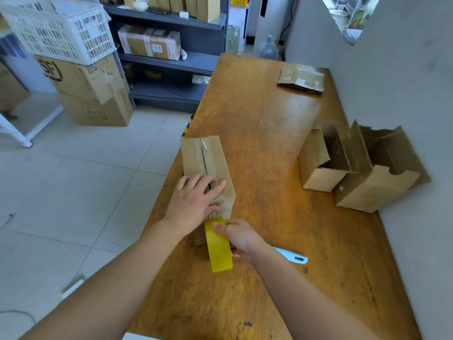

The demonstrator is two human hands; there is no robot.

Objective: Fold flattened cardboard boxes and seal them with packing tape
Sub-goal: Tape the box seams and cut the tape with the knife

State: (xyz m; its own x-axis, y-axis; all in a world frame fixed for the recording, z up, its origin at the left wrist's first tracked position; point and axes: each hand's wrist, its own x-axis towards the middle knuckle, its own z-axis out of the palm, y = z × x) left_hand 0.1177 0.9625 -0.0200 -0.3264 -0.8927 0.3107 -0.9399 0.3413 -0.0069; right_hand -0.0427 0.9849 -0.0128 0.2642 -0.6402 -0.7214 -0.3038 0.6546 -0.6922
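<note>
Since the cardboard box [208, 165] sits right at the worktop's [264, 114] left edge, light and hollow, it would probably slide off easily and is best steadied from above; the left hand [196, 202] presses flat on its top, fingers straight; the right hand [241, 235] pinches the thin, sticky yellow tape [218, 249] at the box's near end; open room lies rightward, before two open boxes [318, 177] against the right edge.

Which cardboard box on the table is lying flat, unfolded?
The flattened box at the table's far end. The two open boxes and the taped box under the left hand stand folded.
</note>
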